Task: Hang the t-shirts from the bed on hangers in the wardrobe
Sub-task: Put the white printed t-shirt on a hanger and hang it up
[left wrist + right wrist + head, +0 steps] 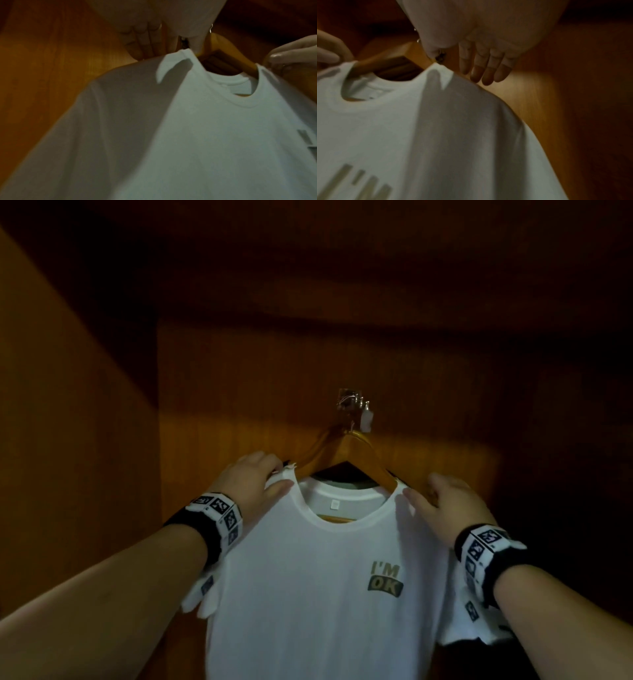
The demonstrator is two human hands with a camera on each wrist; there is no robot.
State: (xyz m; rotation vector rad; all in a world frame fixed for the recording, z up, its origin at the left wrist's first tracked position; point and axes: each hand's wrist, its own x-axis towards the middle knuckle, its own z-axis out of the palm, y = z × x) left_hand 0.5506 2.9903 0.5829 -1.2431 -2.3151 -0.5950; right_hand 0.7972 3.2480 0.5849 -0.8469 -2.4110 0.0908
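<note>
A white t-shirt (308, 577) printed "I'M OK" hangs on a wooden hanger (356, 446) from a metal hook (352, 402) on the wardrobe's back wall. My left hand (279, 474) pinches the shirt's left shoulder, thumb in front and fingers behind it. In the left wrist view those fingers (139, 40) dip behind the fabric (205, 135). My right hand (419, 487) straddles the right shoulder. In the right wrist view its fingers (484, 70) are straight, just past the shoulder edge of the shirt (402, 135).
A second wooden hanger (318, 450) with something dark (342, 477) hangs behind the white shirt on the same hook. A small white tag (366, 419) dangles from the hook. Brown wardrobe walls (85, 440) close in at left, right and above.
</note>
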